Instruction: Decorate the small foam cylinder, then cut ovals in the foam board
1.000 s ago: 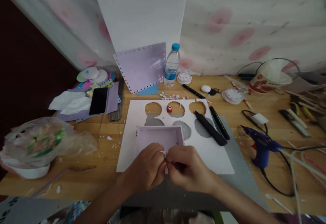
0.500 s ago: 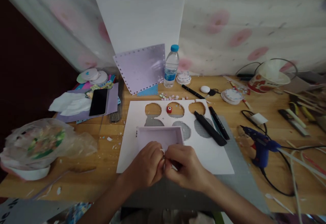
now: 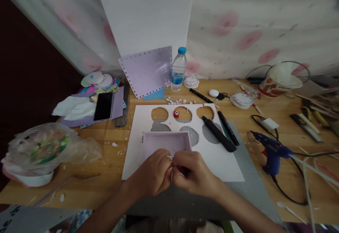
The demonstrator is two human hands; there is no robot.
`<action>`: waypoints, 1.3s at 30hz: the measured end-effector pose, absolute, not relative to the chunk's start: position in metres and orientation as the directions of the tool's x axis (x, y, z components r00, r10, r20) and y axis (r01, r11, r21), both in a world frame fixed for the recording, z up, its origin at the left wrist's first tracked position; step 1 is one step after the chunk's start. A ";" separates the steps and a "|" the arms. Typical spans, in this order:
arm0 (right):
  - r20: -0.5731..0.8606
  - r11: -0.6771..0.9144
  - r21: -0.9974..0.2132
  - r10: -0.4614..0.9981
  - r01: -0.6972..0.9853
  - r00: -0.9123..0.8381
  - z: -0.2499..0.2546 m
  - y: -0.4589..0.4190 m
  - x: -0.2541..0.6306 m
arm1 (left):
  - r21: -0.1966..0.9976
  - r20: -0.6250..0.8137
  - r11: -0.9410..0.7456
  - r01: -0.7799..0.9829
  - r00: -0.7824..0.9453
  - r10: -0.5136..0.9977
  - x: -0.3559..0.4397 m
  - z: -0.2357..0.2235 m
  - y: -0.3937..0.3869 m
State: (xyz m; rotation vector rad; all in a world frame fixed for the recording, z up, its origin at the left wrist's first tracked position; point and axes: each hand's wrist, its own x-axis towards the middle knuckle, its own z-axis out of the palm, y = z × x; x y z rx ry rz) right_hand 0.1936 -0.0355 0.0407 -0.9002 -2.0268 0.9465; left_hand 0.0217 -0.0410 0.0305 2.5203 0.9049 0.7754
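Note:
My left hand [image 3: 156, 172] and my right hand [image 3: 192, 172] meet at the fingertips, both pinched closed. A tiny white piece [image 3: 170, 157] shows between them; its kind is too small to make out. Just beyond the fingers lies a shallow lilac box [image 3: 166, 141] with its inside facing up, its near side hidden by my hands. Under it is a white sheet [image 3: 225, 165] with several round holes cut in it. A small red punch [image 3: 176, 114] sits at the upper middle hole.
A dark cutter-like tool [image 3: 218, 134] and a black marker [image 3: 228, 128] lie right of the box. Farther right is a blue glue gun [image 3: 272, 151] with its cord. A water bottle [image 3: 178, 69] stands behind; a phone [image 3: 103, 106] and a bagged bowl [image 3: 39, 151] are left.
The hands stay pinched together in nearly the same place. The whole view has shifted very slightly; nothing else visibly moved.

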 end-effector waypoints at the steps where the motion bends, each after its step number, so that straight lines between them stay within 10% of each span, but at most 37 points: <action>1: 0.299 0.480 -0.829 0.814 0.287 -0.498 0.040 -0.036 0.193 | 0.483 0.372 -0.736 0.475 0.650 0.663 0.022 0.031 -0.041; 8: 0.198 0.364 -0.907 0.814 0.213 -0.545 0.058 -0.017 0.206 | 0.500 0.392 -0.780 0.376 0.705 0.591 0.026 0.051 -0.017; 22: 0.054 0.504 -0.753 0.688 0.423 -0.724 0.096 0.026 0.232 | 0.607 -0.041 -0.571 0.552 0.740 0.671 0.020 0.098 0.031; 39: -0.019 0.513 -0.742 0.628 0.432 -0.778 0.091 0.032 0.229 | 0.468 0.050 -0.691 0.550 0.765 0.642 0.021 0.095 0.024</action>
